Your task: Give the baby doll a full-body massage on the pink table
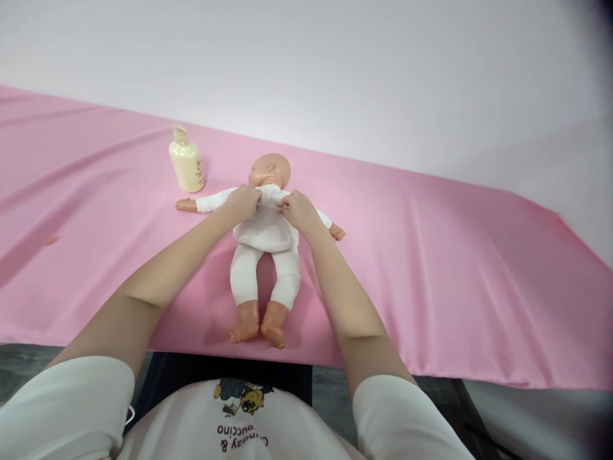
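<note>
A baby doll (pixel 268 233) in white clothes lies stretched out, its head (pixel 278 167) away from me and turned to the left. Its arms are spread to both sides and its bare feet (pixel 246 321) point toward me. My left hand (pixel 243 203) is closed at the upper left of the doll's white shirt (pixel 268 223), with the fingertips pinching the cloth. Across from it, my right hand (pixel 297 209) also pinches the shirt, near the doll's right-side shoulder. The fingertips are partly hidden by the backs of the hands.
A cream pump bottle (pixel 186 163) stands upright to the left of the doll's head, beyond its outstretched arm. A pink cloth (pixel 431 275) with soft folds covers the table. Behind it rises a white wall (pixel 335 76). The table's front edge runs just past the doll's feet.
</note>
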Demonstrator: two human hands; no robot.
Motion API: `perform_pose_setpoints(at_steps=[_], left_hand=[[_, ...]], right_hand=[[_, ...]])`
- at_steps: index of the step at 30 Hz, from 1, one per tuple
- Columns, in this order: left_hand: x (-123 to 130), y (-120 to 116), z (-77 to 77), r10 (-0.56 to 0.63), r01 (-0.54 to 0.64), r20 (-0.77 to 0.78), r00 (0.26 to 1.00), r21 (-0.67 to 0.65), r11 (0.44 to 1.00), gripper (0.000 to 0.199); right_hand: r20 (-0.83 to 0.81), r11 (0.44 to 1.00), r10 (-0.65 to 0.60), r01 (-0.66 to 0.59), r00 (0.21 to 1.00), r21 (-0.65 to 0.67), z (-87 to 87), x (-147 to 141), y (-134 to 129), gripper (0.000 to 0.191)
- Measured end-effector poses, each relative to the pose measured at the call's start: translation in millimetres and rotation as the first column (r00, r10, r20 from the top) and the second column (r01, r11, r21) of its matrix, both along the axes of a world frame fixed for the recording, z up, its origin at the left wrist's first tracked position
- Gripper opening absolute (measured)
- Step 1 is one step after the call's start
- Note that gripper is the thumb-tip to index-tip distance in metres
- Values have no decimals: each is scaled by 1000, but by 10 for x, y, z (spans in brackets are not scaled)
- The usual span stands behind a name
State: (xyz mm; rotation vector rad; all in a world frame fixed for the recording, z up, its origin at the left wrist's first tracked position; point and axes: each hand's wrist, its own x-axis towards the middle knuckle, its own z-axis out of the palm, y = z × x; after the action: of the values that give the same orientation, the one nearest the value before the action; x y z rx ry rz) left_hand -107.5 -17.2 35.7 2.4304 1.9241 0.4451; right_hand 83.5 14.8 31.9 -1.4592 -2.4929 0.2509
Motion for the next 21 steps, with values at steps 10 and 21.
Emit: perform_pose_setpoints(at_steps=[10, 21], left_hand=[[37, -39, -16, 34, -35, -30, 999, -34, 999, 25], [9, 55, -41, -2, -1, -54, 999, -49, 999, 33]], right_hand=[[-117, 1000, -29, 30, 993, 6, -100, -2, 43, 29], [-56, 999, -33, 33, 998, -1, -43, -19, 13, 35]])
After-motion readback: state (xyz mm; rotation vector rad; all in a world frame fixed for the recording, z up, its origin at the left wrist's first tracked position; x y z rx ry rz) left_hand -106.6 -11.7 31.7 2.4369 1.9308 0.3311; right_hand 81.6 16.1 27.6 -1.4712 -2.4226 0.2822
